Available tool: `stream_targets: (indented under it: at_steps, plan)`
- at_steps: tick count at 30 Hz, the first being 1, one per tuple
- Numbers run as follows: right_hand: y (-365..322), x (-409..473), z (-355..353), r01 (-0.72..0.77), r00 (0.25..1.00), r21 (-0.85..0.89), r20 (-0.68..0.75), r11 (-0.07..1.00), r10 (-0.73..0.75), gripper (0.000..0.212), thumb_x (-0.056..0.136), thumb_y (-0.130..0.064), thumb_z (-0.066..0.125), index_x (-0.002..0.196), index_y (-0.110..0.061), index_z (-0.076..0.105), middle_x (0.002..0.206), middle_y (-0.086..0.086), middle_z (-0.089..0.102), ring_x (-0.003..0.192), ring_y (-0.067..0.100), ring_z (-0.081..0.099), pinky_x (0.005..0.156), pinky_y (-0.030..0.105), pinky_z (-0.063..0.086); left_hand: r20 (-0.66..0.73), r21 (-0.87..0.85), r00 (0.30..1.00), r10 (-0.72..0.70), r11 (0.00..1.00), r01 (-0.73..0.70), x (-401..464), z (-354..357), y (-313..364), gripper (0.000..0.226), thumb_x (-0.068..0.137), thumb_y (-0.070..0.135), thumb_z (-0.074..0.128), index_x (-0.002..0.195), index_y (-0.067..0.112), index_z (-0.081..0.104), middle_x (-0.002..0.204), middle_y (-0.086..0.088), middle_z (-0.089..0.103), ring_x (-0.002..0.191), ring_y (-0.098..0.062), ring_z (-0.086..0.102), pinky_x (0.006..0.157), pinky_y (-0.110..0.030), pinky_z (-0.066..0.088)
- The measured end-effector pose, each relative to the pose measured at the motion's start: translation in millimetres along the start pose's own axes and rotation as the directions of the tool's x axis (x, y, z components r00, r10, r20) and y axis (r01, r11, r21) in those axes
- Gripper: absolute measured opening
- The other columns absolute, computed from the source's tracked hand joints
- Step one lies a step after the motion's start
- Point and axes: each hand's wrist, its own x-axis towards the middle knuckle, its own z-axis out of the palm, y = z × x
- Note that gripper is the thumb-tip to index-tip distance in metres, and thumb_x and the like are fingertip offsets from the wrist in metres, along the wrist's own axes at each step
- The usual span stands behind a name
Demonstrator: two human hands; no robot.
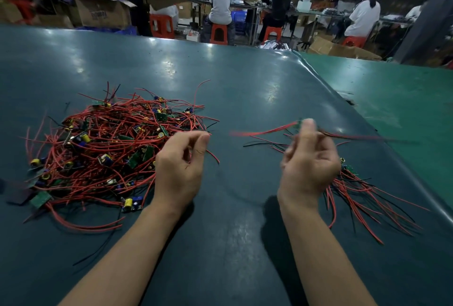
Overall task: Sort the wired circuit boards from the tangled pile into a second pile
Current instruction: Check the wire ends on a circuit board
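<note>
**Two piles, one board held up between them**

At far left on the dark green table (245, 80): the tangled pile (107, 148), a broad heap of red and black wires knotted around small green circuit boards with yellow and blue components. Loose red leads trailing out toward the near edge and the left.

Just right of that heap: the left hand (182, 161), raised off the surface, palm turned inward, fingers curled with thumb and forefinger nearly meeting. Nothing clearly between them; a red wire end passing just behind the fingertips, contact impossible to tell.

Further right, across a bare strip of table: the right hand (310, 158), lifted, fingers curled toward the thumb and pinching a wired circuit board (300, 123) at the fingertips. Board itself motion-blurred and mostly hidden; its red leads (264, 131) streaming out to the left, more blurred wire running to the right.

Below and right of that hand: the second pile (360, 190), smaller, flat on the table, boards partly hidden behind the wrist, red and black wires fanned toward the near right edge.

Beyond the far edge: blurred workers on orange stools (218, 33), cardboard boxes (103, 13).
</note>
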Motion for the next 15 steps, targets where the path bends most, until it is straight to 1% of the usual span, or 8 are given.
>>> stream_targets:
  at_steps: [2, 3, 5, 7, 9, 12, 14, 15]
  plan:
    - [0, 6, -3, -0.008, 0.984, 0.108, -0.174, 0.994, 0.027, 0.029, 0.097, -0.031, 0.059, 0.075, -0.018, 0.047, 0.047, -0.008, 0.047, 0.037, 0.011, 0.037, 0.04, 0.022, 0.027, -0.04, 0.02, 0.999, 0.002, 1.0, -0.001, 1, 0, 2, 0.02, 0.097, 0.023, 0.057, 0.109, 0.011, 0.068, 0.094, 0.002, 0.063, 0.08, -0.015, 0.059, 0.073, -0.027, 0.049]
    - [2, 9, -5, -0.054, 0.968, 0.164, -0.233, 0.985, 0.092, 0.029, 0.098, -0.033, 0.058, 0.077, -0.017, 0.046, 0.049, -0.006, 0.048, 0.036, 0.011, 0.037, 0.039, 0.02, 0.027, -0.045, 0.059, 0.999, 0.029, 0.998, -0.027, 1, 0, 3, 0.018, 0.096, 0.021, 0.058, 0.107, 0.01, 0.068, 0.093, -0.001, 0.064, 0.079, -0.017, 0.058, 0.073, -0.031, 0.049]
    - [8, 13, -10, -0.231, 0.907, 0.229, -0.302, 0.946, 0.295, 0.031, 0.098, -0.037, 0.058, 0.078, -0.016, 0.048, 0.057, 0.0, 0.052, 0.036, 0.011, 0.041, 0.037, 0.019, 0.03, -0.046, 0.23, 0.991, 0.125, 0.967, -0.112, -1, -1, 2, 0.013, 0.093, 0.017, 0.061, 0.098, 0.011, 0.071, 0.091, -0.002, 0.066, 0.082, -0.024, 0.057, 0.077, -0.04, 0.047]
    - [16, 15, -13, -0.406, 0.822, 0.26, -0.316, 0.876, 0.474, 0.03, 0.097, -0.037, 0.058, 0.077, -0.017, 0.053, 0.062, 0.0, 0.057, 0.037, 0.007, 0.044, 0.037, 0.017, 0.034, -0.068, 0.43, 0.985, 0.159, 0.895, -0.115, -2, -3, 2, 0.012, 0.088, 0.019, 0.064, 0.097, 0.015, 0.071, 0.094, -0.002, 0.067, 0.091, -0.028, 0.056, 0.08, -0.041, 0.04]
    - [21, 14, -14, -0.469, 0.791, 0.259, -0.302, 0.844, 0.532, 0.027, 0.098, -0.035, 0.058, 0.079, -0.015, 0.055, 0.061, -0.001, 0.057, 0.036, 0.007, 0.043, 0.036, 0.015, 0.033, -0.102, 0.603, 0.991, 0.089, 0.798, -0.01, -3, -6, -1, 0.021, 0.086, 0.024, 0.066, 0.106, 0.018, 0.069, 0.105, -0.005, 0.063, 0.104, -0.029, 0.049, 0.086, -0.043, 0.035]
    - [25, 11, -11, -0.487, 0.805, 0.221, -0.261, 0.845, 0.533, 0.025, 0.099, -0.027, 0.056, 0.078, -0.013, 0.054, 0.058, 0.0, 0.05, 0.034, 0.007, 0.037, 0.035, 0.015, 0.026, -0.108, 0.75, 0.989, -0.104, 0.644, 0.15, 0, -12, -10, 0.045, 0.082, 0.028, 0.065, 0.125, 0.013, 0.058, 0.124, -0.013, 0.054, 0.12, -0.034, 0.04, 0.098, -0.051, 0.03]
    - [26, 10, -10, -0.489, 0.816, 0.187, -0.247, 0.852, 0.522, 0.023, 0.098, -0.019, 0.053, 0.076, -0.013, 0.053, 0.056, -0.001, 0.044, 0.033, 0.008, 0.033, 0.035, 0.015, 0.023, -0.093, 0.792, 0.983, -0.157, 0.587, 0.168, 2, -17, -14, 0.049, 0.084, 0.026, 0.064, 0.129, 0.011, 0.055, 0.123, -0.013, 0.058, 0.12, -0.033, 0.042, 0.097, -0.05, 0.031]
    - [27, 10, -10, -0.485, 0.822, 0.173, -0.246, 0.858, 0.514, 0.022, 0.097, -0.017, 0.051, 0.076, -0.012, 0.053, 0.054, -0.002, 0.042, 0.033, 0.008, 0.032, 0.035, 0.016, 0.022, -0.091, 0.792, 0.983, -0.159, 0.587, 0.168, 3, -19, -15, 0.046, 0.085, 0.024, 0.065, 0.129, 0.012, 0.057, 0.119, -0.012, 0.061, 0.117, -0.033, 0.043, 0.095, -0.05, 0.031]
